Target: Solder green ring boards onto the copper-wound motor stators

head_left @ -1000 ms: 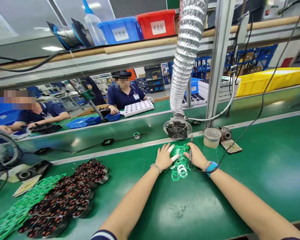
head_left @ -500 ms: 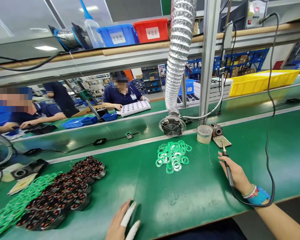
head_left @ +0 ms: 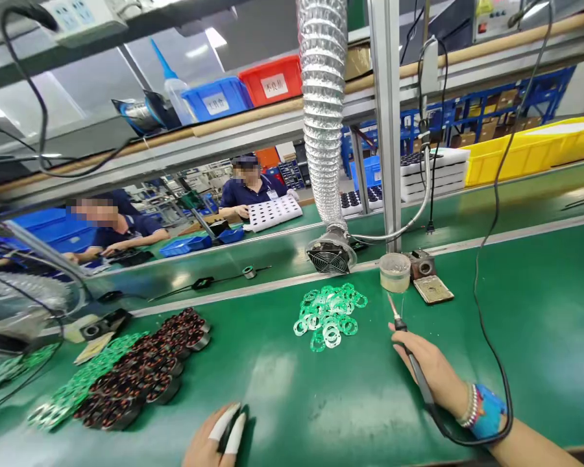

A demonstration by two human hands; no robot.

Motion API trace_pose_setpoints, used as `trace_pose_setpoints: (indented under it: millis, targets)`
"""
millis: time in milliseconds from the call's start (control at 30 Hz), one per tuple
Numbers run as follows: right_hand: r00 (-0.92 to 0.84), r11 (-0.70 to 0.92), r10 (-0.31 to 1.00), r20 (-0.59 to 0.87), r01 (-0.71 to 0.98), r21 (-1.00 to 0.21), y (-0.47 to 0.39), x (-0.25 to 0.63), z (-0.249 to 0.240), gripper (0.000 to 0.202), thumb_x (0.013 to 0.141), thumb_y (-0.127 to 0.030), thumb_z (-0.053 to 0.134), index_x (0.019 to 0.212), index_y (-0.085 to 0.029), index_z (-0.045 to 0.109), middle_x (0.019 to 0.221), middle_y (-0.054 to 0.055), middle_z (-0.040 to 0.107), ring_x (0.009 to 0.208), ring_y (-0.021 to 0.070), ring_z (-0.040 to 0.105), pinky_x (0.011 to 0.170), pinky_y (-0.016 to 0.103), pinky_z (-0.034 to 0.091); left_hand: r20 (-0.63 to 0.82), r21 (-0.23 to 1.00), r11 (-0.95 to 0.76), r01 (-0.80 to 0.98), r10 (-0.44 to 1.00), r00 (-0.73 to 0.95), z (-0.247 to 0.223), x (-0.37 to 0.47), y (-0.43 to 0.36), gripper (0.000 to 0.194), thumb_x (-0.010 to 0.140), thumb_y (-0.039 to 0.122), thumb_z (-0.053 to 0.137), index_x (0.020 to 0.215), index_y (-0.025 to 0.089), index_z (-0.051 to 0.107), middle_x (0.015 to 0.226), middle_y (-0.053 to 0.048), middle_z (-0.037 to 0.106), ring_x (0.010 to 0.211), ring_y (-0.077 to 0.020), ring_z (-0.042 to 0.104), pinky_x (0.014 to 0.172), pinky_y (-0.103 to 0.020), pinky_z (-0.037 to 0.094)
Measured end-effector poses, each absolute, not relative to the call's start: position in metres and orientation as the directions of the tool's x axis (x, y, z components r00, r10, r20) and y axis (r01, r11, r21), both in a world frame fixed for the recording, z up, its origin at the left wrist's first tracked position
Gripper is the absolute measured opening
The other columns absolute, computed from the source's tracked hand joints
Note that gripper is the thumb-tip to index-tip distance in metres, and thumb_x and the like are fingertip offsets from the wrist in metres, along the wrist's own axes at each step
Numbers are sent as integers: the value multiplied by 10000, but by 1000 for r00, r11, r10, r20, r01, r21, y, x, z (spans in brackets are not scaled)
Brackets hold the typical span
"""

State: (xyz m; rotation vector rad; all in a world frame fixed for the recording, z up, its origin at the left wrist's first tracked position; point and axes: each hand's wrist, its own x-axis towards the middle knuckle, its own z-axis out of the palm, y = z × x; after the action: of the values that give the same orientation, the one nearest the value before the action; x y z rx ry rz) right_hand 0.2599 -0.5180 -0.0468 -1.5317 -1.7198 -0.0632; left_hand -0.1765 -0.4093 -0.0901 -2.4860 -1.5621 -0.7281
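My right hand is closed around the dark handle of a soldering iron. Its bare tip points away from me, just in front of a round tub. My left hand rests low at the near edge of the view, white covers on two fingers; the fingers are stretched and apart, and a dark patch between them is unclear. A loose pile of green ring-shaped circuit boards lies between and beyond my hands. To the left stand several motor stators with copper windings, beside rows of more green ring boards.
A fume fan on a silver duct hangs above the bench's back edge. Right of the tub sit an iron holder and a sponge tray. The iron's cable loops over the right side. Co-workers sit across the bench.
My right hand has carried the soldering iron left, away from the sponge tray toward the front of the tub. My left hand has shifted slightly left and down. The camera view has turned.
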Motion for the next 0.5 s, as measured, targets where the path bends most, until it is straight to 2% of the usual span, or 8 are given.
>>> trace_pose_setpoints:
  millis: [133,300,500]
  targets:
    - [-9,342,835,549,790,-508,-535,251,-35,171,910,-187,396,1014,-199,531,1036,106,640,921,204,636,793,338,543,483,110,-456,883,801,353,-85,-173,-414,337,829,398,435,1001,182,629,1013,-72,680,946,-250,635,841,-394,516]
    - [-115,400,855,506,766,-503,-546,253,-39,182,914,-189,385,1051,-201,504,1082,126,629,876,199,657,730,318,564,478,120,-422,899,818,320,-79,-164,-417,306,832,368,450,1006,187,625,1010,-66,674,946,-240,628,850,-386,507]
    - [-91,400,847,524,757,-516,-540,264,-50,224,889,-293,469,1087,-189,484,1143,140,619,948,199,657,795,287,556,488,145,-389,910,828,276,-66,-146,-423,243,853,293,461,1006,180,612,999,-77,661,934,-221,619,843,-379,506]
